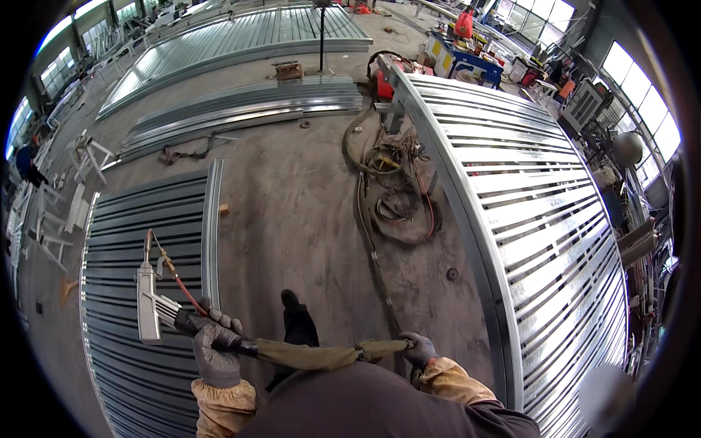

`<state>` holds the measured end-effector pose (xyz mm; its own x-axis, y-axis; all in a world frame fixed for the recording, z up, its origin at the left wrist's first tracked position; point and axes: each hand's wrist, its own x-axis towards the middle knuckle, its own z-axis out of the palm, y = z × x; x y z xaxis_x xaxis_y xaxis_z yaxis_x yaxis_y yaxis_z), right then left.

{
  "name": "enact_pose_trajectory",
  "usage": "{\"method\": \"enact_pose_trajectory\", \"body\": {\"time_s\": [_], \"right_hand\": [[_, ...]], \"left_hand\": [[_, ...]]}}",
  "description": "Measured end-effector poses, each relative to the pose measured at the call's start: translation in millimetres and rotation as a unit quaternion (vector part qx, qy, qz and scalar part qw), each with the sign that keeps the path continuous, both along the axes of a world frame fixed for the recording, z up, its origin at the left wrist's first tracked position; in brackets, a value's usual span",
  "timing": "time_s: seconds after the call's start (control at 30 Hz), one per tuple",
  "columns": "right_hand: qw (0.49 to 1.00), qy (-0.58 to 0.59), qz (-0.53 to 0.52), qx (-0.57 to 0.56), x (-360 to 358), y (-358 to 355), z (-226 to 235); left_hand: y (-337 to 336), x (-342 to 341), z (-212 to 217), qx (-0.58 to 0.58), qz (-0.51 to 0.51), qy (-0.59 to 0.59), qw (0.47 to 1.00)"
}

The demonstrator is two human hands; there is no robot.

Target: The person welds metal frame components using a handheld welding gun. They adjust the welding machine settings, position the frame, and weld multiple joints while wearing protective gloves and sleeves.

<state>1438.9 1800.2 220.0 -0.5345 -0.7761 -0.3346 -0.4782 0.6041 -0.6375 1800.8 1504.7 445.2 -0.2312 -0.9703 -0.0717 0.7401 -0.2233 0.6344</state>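
My left hand [217, 349], in a grey glove, is wrapped round the black handle of a welding gun [148, 303]. The gun has a pale boxy body, a thin copper-coloured tip and a red tube beside it, and it is held over the ribbed metal panel [150, 372] on the left. From the handle, a cable in an olive cloth sleeve [307, 355] runs across in front of my body. My gloved right hand [419, 350] is closed round this sleeved cable near its right end. Both forearms wear tan leather cuffs.
A raised slatted metal panel [540, 204] stands to my right. Coiled hoses [394, 175] lie on the floor ahead, one running back toward me. Stacked metal profiles [248, 106] and another large panel [248, 36] lie farther off. A blue cart [467, 62] stands at the far right.
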Motion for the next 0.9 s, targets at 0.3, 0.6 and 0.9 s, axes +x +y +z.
{"method": "enact_pose_trajectory", "body": {"time_s": [0.3, 0.6, 0.9], "right_hand": [[0.991, -0.073, -0.108, -0.041, -83.1, -282.6, -1.1], [0.981, -0.112, -0.137, -0.078, -205.5, -544.7, -37.3], [0.987, -0.028, -0.131, -0.093, -411.0, -831.9, -14.4]], "left_hand": [[-347.5, -154.4, 18.7, 0.036, -0.088, 0.003, 0.995], [-619.9, -370.7, 58.2, -0.066, -0.186, -0.044, 0.979], [-856.0, -500.3, 86.7, -0.147, -0.183, -0.038, 0.971]]}}
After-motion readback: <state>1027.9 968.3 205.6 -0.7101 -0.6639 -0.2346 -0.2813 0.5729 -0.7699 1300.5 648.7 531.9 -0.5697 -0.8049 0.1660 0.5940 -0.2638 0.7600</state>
